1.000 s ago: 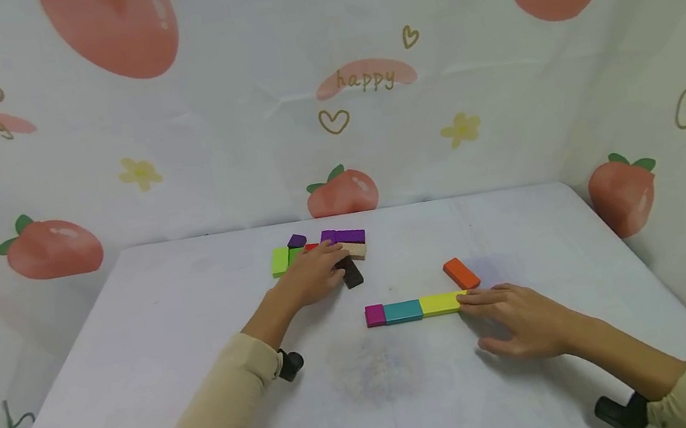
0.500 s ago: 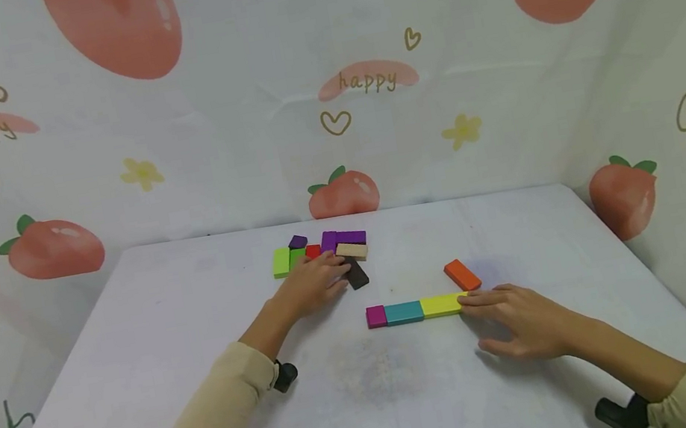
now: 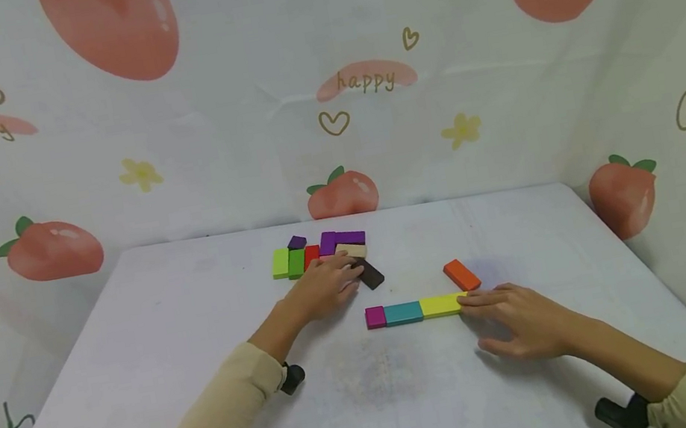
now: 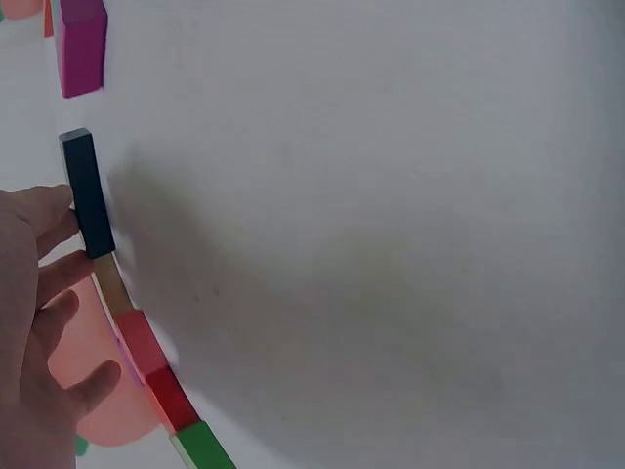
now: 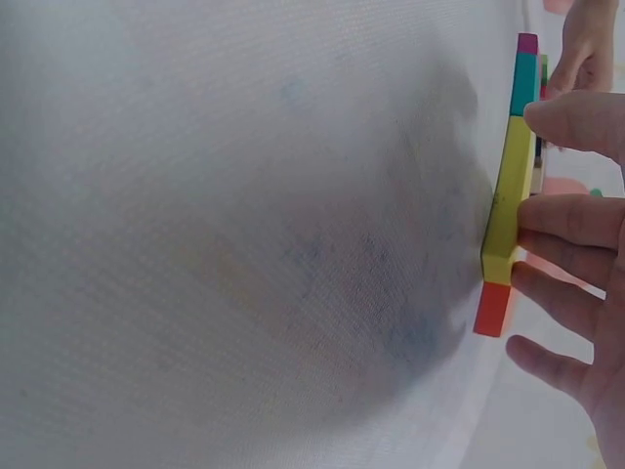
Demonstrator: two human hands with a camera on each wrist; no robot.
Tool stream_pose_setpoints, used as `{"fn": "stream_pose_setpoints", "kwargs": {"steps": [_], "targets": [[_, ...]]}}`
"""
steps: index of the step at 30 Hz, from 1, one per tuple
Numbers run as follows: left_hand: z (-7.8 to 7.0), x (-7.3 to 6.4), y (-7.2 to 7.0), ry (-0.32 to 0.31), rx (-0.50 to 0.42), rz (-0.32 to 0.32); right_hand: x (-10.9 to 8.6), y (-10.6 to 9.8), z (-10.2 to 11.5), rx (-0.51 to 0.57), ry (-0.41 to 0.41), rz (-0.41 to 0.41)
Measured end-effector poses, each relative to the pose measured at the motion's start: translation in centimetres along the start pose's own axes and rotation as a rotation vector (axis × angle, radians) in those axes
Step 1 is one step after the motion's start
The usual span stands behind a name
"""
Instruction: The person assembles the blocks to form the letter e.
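With loosely extended fingers, my left hand (image 3: pixel 322 285) touches the near left side of a black block (image 3: pixel 371 274), which lies slanted on the table. Just behind those fingers sits a cluster of flat blocks: a beige block (image 3: pixel 352 250), a red block (image 3: pixel 311 255), a green block (image 3: pixel 296 263), and others partly covered by the hand. My right hand (image 3: pixel 520 320) rests its fingertips on the right end of a yellow block (image 3: pixel 442 305). That block is in a row with a teal block (image 3: pixel 403 313) and a magenta block (image 3: pixel 375 317).
An orange block (image 3: pixel 461 275) lies slanted just behind the right fingertips. Lime (image 3: pixel 280 263) and purple blocks (image 3: pixel 350 238) stand at the cluster's left and back. The white table (image 3: pixel 208 305) ends at a patterned cloth backdrop (image 3: pixel 225 158).
The black block has slid right and a little nearer, away from the cluster, with my left hand moving along beside it. My right hand and the row of blocks stay put.
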State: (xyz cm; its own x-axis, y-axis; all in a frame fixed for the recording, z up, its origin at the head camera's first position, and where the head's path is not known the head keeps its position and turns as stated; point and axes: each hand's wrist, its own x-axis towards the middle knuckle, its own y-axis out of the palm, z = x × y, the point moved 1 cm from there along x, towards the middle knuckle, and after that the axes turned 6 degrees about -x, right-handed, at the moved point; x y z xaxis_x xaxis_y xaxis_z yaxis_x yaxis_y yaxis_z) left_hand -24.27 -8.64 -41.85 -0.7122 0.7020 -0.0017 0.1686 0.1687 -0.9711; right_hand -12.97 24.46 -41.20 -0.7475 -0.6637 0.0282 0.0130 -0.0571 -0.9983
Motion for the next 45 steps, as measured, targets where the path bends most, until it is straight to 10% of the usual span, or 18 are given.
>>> {"fn": "stream_pose_setpoints", "kwargs": {"steps": [45], "targets": [[-6.5,7.0,1.3,-0.121,0.026,0.157,0.0,0.3,-0.4,0.01,-0.017,-0.039]]}}
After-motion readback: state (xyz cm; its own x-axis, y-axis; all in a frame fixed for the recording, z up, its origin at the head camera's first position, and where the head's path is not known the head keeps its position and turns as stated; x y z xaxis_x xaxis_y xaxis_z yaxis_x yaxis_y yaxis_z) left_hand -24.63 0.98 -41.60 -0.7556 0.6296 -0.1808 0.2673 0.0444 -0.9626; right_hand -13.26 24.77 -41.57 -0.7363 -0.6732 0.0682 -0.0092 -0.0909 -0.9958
